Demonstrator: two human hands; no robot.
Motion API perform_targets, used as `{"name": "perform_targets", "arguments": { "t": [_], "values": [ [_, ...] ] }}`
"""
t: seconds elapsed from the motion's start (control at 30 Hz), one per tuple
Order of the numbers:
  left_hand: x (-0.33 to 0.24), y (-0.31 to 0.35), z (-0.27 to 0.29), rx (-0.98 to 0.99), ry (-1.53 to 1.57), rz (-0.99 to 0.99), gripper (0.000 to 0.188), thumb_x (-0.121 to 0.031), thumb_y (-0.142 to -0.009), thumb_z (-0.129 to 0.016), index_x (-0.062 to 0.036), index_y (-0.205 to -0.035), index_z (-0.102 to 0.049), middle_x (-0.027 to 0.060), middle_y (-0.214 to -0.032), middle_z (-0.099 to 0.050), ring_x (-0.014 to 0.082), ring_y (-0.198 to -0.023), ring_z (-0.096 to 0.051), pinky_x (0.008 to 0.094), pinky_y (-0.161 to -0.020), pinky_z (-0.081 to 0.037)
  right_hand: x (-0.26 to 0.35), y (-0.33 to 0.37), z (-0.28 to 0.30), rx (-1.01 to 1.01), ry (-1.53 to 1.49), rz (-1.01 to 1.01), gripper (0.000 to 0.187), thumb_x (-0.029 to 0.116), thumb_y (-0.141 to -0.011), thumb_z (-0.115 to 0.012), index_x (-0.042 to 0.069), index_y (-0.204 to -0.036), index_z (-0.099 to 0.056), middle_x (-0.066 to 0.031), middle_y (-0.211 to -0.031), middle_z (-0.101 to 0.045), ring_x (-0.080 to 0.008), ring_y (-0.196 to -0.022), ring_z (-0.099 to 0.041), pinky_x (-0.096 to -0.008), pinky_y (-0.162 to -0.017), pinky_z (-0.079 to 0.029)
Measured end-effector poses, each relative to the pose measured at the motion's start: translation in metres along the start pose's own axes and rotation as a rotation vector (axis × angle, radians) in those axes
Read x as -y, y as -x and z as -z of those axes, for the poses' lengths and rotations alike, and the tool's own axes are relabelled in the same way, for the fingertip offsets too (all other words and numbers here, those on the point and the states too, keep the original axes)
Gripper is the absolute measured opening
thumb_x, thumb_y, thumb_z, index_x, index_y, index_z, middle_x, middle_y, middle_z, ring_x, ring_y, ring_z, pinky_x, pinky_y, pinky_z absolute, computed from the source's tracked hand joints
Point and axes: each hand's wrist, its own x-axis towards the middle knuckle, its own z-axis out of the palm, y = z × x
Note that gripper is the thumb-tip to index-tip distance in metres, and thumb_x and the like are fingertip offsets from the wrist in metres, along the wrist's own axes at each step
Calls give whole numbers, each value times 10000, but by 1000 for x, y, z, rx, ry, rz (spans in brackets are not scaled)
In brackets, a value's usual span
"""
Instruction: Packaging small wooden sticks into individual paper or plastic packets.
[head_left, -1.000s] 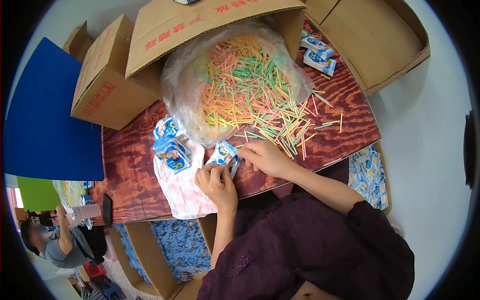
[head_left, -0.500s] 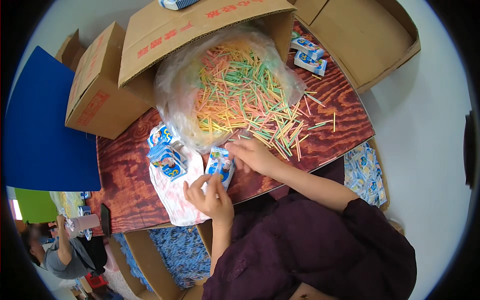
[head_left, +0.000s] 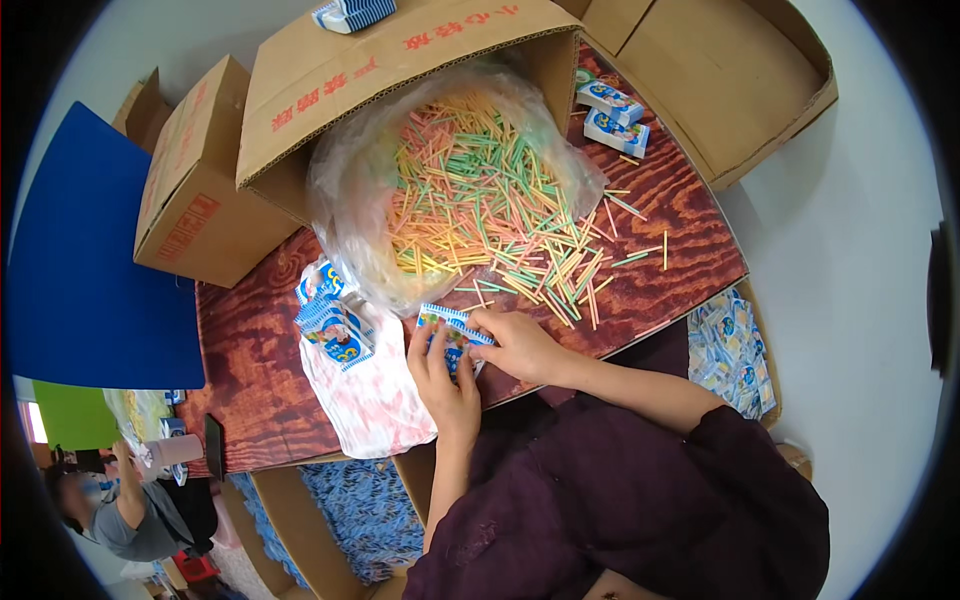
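Note:
In front of me, at the table's near edge, both hands are at a small blue-and-white packet point(head_left: 440, 316). My left hand point(head_left: 446, 392) has its fingers bent over the packet's near side. My right hand point(head_left: 528, 348) pinches its right end between thumb and fingers. More such packets may lie under my fingers, but they are covered. To the left, a bundle of similar packets point(head_left: 336, 332) rests on a white, pink-marked cloth point(head_left: 362, 412). Just beyond my hands, many pink, yellow and green thin sticks point(head_left: 480, 190) spill from a clear plastic bag point(head_left: 345, 235).
The bag lies in a tipped cardboard box point(head_left: 350, 75); another box point(head_left: 195, 215) stands left. Packets point(head_left: 615, 130) lie at the table's far right. Below are a bin of packets point(head_left: 728, 350) and a box of blue wrappers point(head_left: 360, 515). A person point(head_left: 140, 515) sits at far left.
My left hand has moved up onto the packet, its fingers now over it. My right hand has shifted slightly right and down and now grips the packet's end. The packet has turned.

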Motion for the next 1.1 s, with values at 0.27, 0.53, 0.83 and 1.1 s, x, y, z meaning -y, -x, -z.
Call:
{"name": "perform_targets", "arguments": {
  "t": [0.27, 0.53, 0.83, 1.1],
  "values": [
    [-2, -3, 29, -21, 324, 272, 89, 26, -811, -655, 11, -776, -575, 101, -748, -569, 276, -755, -566, 375, -850, -461, 30, -4, 32, -8, -135, 49, 99, 95, -848, -649, 1, -868, -626, -85, -687, -569, -129, -605, -496, -298, -574, -401],
    [-3, -10, 37, 210, 166, 170, 89, -17, -880, -606, 55, -827, -605, 85, -706, -574, 130, -687, -535, 238, -678, -443, 26, -11, 35, -25, -17, 182, 146, 144, -869, -643, 2, -870, -608, -104, -688, -545, -187, -621, -522, -329, -591, -409],
    [7, -7, 39, 47, 387, 361, 73, -16, -861, -638, 55, -877, -630, 78, -745, -622, 104, -687, -553, 242, -631, -439, -9, -69, 64, -239, 600, 233, 192, 149, -801, -663, 23, -942, -628, -97, -967, -601, -279, -968, -559, -365, -847, -422],
    [11, -3, 35, 119, 448, 336, 63, -19, -887, -617, 44, -890, -625, -7, -771, -581, 43, -729, -502, 195, -645, -406, -21, -102, 25, -437, 960, 451, 355, 121, -757, -575, -55, -1065, -561, -196, -1164, -507, -360, -1235, -409, -439, -956, -348]
  ]
}}
